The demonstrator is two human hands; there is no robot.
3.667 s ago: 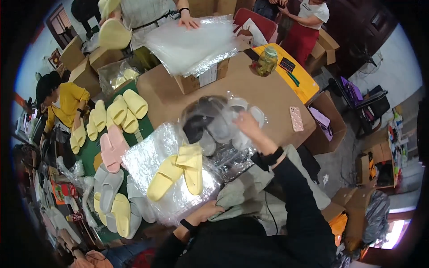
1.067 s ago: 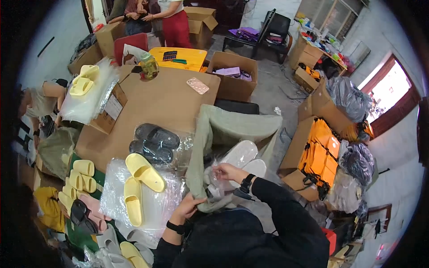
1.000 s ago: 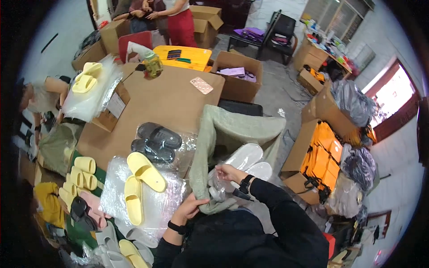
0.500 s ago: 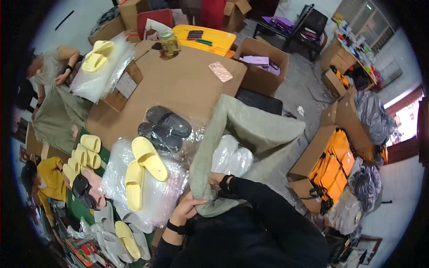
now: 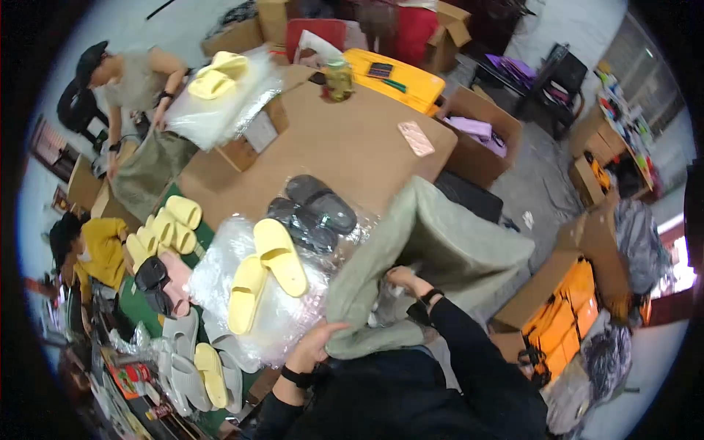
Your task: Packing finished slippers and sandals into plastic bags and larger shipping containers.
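A large grey-green sack (image 5: 477,235) stands in front of me with its mouth spread wide. My left hand (image 5: 317,346) grips its near left rim, thumb over the edge. Inside the mouth is my right hand (image 5: 402,280), its fingers curled beside some whitish plastic; what they hold is hidden. Left of the sack, two yellow slippers (image 5: 265,275) rest on a stack of clear plastic bags (image 5: 213,275). Dark grey slippers (image 5: 315,209) in clear wrapping lie just behind them.
A brown table (image 5: 352,139) carries a pink phone (image 5: 416,139) and a jar (image 5: 338,81). Cartons stand to the right, one holding orange packs (image 5: 568,315). More slippers (image 5: 183,359) line the left. One person handles another sack (image 5: 150,172); a second wears yellow (image 5: 103,246).
My right hand has moved from the sack's near edge into its mouth, which has opened wider. The white wrapped bundle there is now mostly hidden. The view has shifted left.
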